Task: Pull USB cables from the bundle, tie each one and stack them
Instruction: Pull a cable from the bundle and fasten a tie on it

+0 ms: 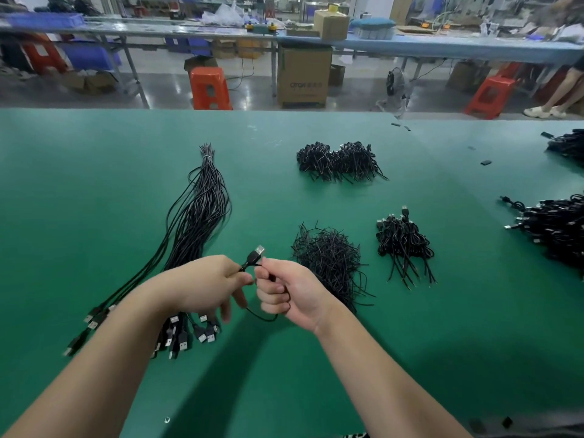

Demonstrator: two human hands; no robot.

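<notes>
A long bundle of black USB cables (202, 203) lies on the green table (94, 172), tied at its far end, plugs fanned out near my left forearm. My left hand (205, 282) and my right hand (284, 292) meet just above the table, both closed on one black USB cable (254, 257). Its silver plug sticks up between the two hands. A loop of that cable hangs below my right fist. A pile of loose black ties (328, 260) lies right of my hands. A small stack of tied cables (403, 241) sits beyond it.
Another heap of tied cables (338, 161) lies at the table's middle back. Bigger cable piles (556, 229) sit at the right edge. Past the table stand orange stools (208, 88), a cardboard box (303, 77) and a long bench; a person's legs show at far right.
</notes>
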